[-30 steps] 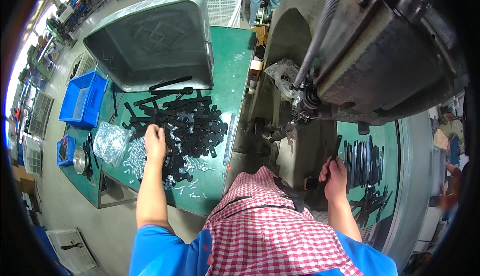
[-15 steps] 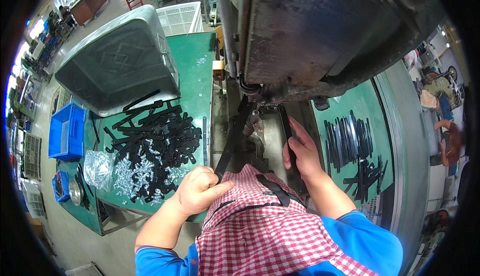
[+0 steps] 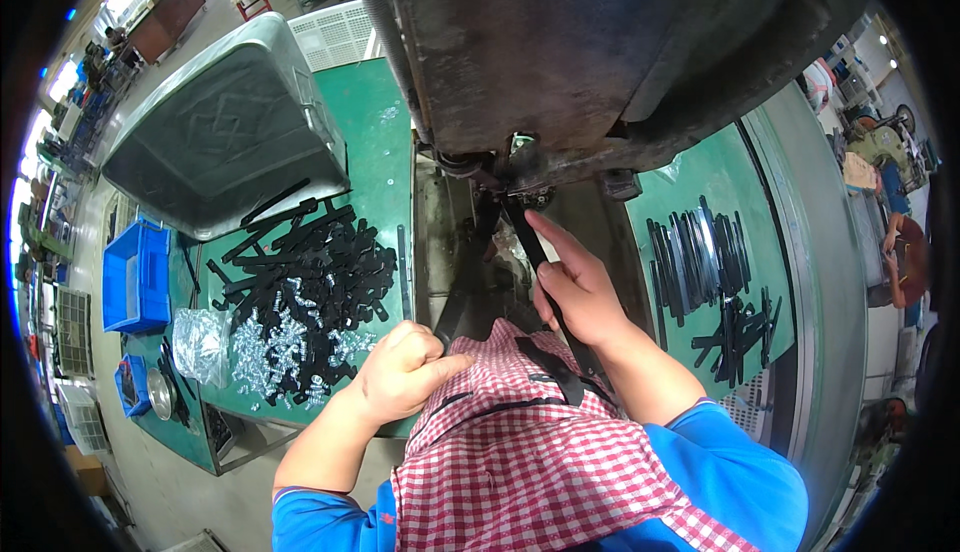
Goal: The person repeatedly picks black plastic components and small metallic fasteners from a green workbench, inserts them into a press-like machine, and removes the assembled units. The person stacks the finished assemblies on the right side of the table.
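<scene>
My right hand (image 3: pixel 582 297) holds a long black metal strip (image 3: pixel 530 240) between thumb and fingers, with the index finger stretched along it. The strip's upper end meets the underside of the dark machine head (image 3: pixel 540 62), where a small bright spot shows. My left hand (image 3: pixel 400 367) is closed in a fist in front of the checked apron (image 3: pixel 540 432). A dark bar-like shape runs down toward that fist, but what lies inside it is hidden. Left of the machine, a heap of black strips (image 3: pixel 320 252) and shiny small metal fasteners (image 3: pixel 265 352) covers part of the green table (image 3: pixel 375 112).
A grey bin (image 3: pixel 225 142) lies tipped on its side behind the heap. Blue trays (image 3: pixel 137 277), a clear plastic bag (image 3: pixel 202 345) and a metal bowl (image 3: pixel 161 394) are at far left. On the right table, black strips (image 3: pixel 700 257) lie in a row. Another person (image 3: pixel 905 262) is at far right.
My right hand has moved left and slightly up with the black strip, whose upper end is now under the machine head. The view has shifted a little; my left fist stays nearly in place.
</scene>
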The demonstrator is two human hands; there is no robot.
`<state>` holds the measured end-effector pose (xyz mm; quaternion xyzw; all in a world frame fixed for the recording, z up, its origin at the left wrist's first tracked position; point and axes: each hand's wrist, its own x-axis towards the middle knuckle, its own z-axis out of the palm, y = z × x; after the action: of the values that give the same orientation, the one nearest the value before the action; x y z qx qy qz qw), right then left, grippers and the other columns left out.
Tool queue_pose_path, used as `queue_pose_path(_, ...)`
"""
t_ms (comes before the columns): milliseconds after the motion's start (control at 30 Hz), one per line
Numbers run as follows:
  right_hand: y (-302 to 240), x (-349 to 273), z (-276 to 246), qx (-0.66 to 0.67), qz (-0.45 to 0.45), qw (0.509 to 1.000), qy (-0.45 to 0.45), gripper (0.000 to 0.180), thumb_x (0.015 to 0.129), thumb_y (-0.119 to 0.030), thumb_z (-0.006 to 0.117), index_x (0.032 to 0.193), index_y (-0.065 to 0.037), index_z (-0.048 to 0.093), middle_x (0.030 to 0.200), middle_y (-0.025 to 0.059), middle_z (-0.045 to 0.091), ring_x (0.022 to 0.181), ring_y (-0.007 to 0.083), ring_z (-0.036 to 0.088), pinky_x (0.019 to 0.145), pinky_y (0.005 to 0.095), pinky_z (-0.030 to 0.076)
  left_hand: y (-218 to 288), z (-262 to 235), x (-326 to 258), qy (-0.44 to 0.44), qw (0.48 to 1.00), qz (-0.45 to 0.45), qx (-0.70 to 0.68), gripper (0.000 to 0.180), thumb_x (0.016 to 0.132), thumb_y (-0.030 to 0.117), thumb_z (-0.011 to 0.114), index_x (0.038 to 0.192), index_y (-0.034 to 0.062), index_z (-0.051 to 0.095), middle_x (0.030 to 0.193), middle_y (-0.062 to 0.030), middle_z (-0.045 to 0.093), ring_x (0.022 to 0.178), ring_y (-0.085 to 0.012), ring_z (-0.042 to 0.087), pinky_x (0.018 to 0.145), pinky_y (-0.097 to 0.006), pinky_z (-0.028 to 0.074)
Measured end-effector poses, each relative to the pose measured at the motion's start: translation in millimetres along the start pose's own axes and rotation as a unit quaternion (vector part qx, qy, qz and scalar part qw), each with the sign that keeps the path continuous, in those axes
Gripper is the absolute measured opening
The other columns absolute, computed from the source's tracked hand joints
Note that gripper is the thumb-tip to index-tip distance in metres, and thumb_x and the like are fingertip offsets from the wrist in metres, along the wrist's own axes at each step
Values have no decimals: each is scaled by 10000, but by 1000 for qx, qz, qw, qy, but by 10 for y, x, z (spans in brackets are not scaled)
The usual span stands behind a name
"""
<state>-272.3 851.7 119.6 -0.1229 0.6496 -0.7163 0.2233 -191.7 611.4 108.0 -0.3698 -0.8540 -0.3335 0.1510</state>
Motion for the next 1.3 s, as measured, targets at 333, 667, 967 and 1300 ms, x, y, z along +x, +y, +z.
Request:
queue_pose_path(333,-114,9,-14,-42,13,999,30,527,907,-60,368,1420,-121,266,552,10,494,442,55,418,446,196,368,29,157,-153,-3,996,-81,-45,274,586,118,705,859,129,684,708,-23,461,677,-225,478,576,-331,410)
queue_pose_path(667,-162,-4,8,-46,23,999,19,526,907,-64,369,1421,-105,263,550,6,492,443,54,418,460,196,368,-40,37,-69,-8,999,-51,-11,233,535,129,751,764,131,708,686,-7,407,666,-218,465,612,-324,407)
queue_pose_path(967,-202,18,48,-69,29,997,21,524,903,-58,375,1416,-102,276,543,7,487,444,54,413,459,201,366,-3,14,-9,-28,992,-115,-42,180,594,106,711,765,161,705,635,-12,422,640,-218,460,579,-315,402)
queue_pose_path(1300,-197,84,69,-119,46,991,26,512,908,-52,381,1409,-107,293,538,9,467,432,67,396,429,213,361,-44,173,-120,-44,994,-103,-14,167,660,124,685,824,154,689,641,-25,445,623,-226,455,545,-329,376)
